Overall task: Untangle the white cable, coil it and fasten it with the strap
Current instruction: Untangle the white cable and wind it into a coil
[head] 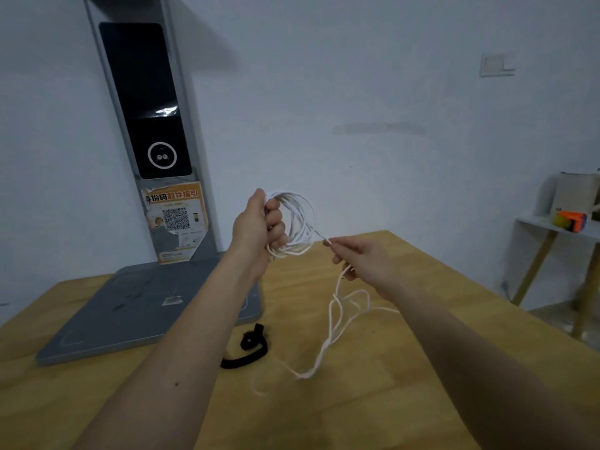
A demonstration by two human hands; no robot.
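Gripping a round coil of white cable (297, 222) in the left hand (259, 224), fingers curled through the loops, raised above the far edge of the wooden table (406, 384). Pinching a straight run of the same cable in the right hand (363, 259), just at 4 o'clock from the coil, thumb and fingers closed on it. Hanging slack from under that hand, twisted on itself, down to the tabletop, ending in loose loops at about 6 o'clock from the hand. Lying curled on the table at 9 o'clock from the slack, near it but apart, just off the near corner of a grey scale-like platform (139, 313): the black strap (250, 347). Rising from the platform at 10 o'clock from the coil, a grey column (194, 177) with a dark screen (146, 99) and an orange QR sticker (177, 219). Standing at far 3 o'clock, a small side table (545, 235) with an orange-and-black object (569, 220), too blurred to name.
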